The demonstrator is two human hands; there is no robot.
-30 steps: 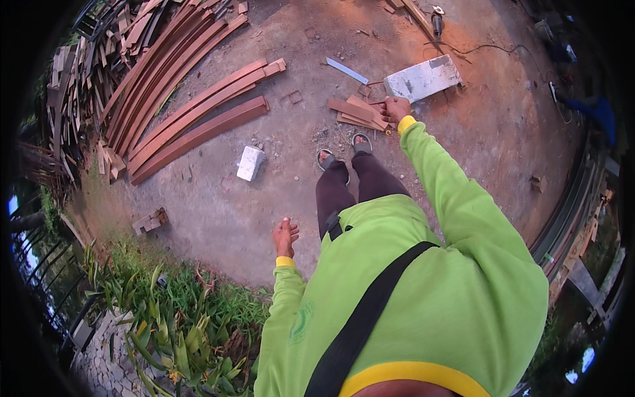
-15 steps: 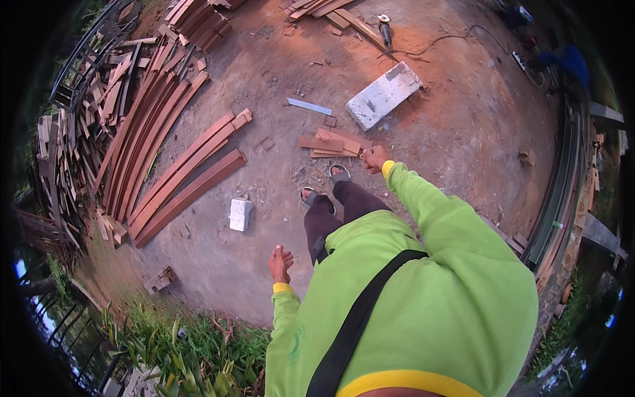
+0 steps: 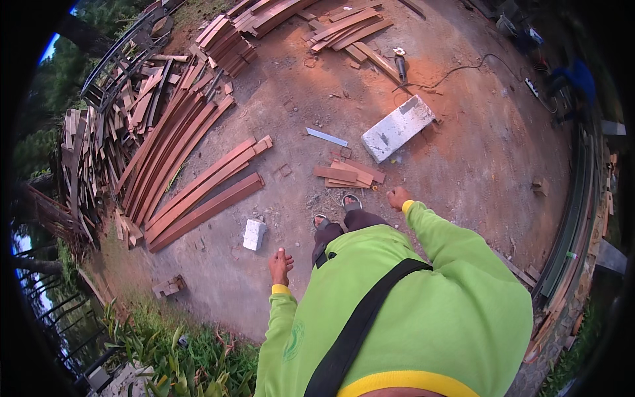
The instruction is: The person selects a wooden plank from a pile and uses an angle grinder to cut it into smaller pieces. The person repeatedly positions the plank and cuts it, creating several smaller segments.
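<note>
My left hand hangs over the ground with its fingers curled in and nothing visible in them. Close by lies a white block. My right hand is closed, and whatever it may hold is hidden. Beyond it, a small pile of short reddish boards lies in front of my sandalled feet. A tiny yellowish thing is on the ground at the pile's near right corner. Neither hand touches the boards.
A long whitish block and a flat metal strip lie ahead. Long timber beams and a stack of planks fill the left. A corded power tool lies farther off. A person in blue is at far right.
The view has tilted up, so the ground things sit lower and further right. My right hand now shows apart from the board pile it overlapped before. The boards look unmoved.
</note>
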